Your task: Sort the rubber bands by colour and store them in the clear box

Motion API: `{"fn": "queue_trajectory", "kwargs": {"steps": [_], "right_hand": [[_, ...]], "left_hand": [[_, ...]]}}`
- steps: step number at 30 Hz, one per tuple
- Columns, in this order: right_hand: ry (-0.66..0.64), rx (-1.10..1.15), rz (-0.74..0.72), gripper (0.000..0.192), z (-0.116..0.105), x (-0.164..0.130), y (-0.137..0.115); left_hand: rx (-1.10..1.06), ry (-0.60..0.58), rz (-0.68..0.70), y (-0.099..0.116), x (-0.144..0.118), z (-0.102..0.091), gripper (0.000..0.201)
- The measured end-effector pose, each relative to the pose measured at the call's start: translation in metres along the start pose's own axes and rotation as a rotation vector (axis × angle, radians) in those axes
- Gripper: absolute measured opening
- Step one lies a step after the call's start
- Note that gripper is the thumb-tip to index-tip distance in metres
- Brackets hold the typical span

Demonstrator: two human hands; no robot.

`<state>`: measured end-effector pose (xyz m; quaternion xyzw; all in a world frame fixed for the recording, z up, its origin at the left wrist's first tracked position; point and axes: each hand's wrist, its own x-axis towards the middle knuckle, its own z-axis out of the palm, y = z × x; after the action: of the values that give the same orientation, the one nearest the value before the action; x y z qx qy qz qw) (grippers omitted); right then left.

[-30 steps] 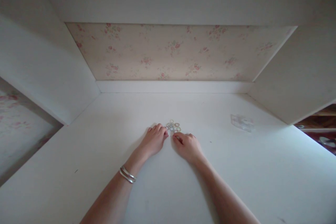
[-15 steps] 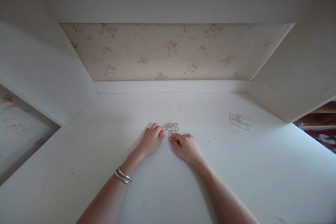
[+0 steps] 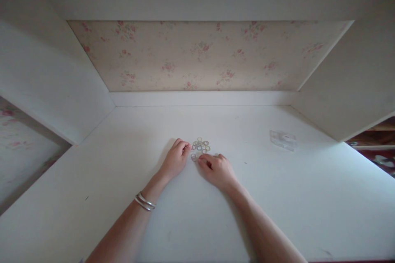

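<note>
While my right hand (image 3: 217, 168) rests at the near right of the heap of rings (image 3: 199, 148), its thumb and forefinger draw together beside a loose ring (image 3: 194, 158); I cannot tell whether they grip anything. My left hand (image 3: 175, 158) is curled at the heap's left, and whether it pinches something is hidden too. That loose ring lies just nearer me than the heap, left of my right fingertips, which are closer to it than my left ones; being round, it shows no long axis. Well right of the heap, a clear plastic packet (image 3: 283, 140) lies on the counter (image 3: 197, 222).
</note>
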<state>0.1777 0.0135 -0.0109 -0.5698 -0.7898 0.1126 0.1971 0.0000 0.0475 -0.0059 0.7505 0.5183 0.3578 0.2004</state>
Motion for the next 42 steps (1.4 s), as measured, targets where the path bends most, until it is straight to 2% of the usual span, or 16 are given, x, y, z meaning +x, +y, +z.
{"fn": "queue_trajectory", "kwargs": {"steps": [3,9,14,17,26,30,34,37,42], "right_hand": [[-0.014,0.013,-0.053,0.033,-0.002,-0.001,-0.005],[0.001,-0.055,0.01,0.029,-0.002,0.006,-0.015],[-0.002,-0.012,0.128,0.026,0.001,0.015,-0.015],[-0.01,-0.006,0.171,0.025,0.002,0.017,-0.016],[-0.025,-0.083,0.049,0.025,0.008,0.016,-0.021],[0.012,-0.108,0.02,0.022,0.015,0.014,-0.018],[0.09,0.066,-0.047,0.021,0.015,0.006,-0.012],[0.115,0.205,-0.09,0.021,0.009,-0.004,-0.012],[-0.01,0.259,-0.218,0.02,0.002,-0.018,-0.023]], "left_hand": [[-0.007,-0.011,-0.021,0.005,-0.007,-0.014,0.029],[0.003,-0.377,-0.022,0.009,-0.033,-0.043,0.025],[0.036,-0.517,0.024,0.007,-0.04,-0.047,0.018],[0.055,-0.524,0.039,0.006,-0.039,-0.044,0.018],[0.027,-0.399,-0.043,0.002,-0.037,-0.049,0.023],[-0.003,-0.45,-0.038,0.0,-0.039,-0.052,0.019],[-0.003,-0.506,0.032,-0.002,-0.042,-0.048,0.015],[0.023,-0.491,0.064,-0.003,-0.043,-0.045,0.01],[0.021,-0.444,0.06,-0.004,-0.04,-0.044,0.016]]}}
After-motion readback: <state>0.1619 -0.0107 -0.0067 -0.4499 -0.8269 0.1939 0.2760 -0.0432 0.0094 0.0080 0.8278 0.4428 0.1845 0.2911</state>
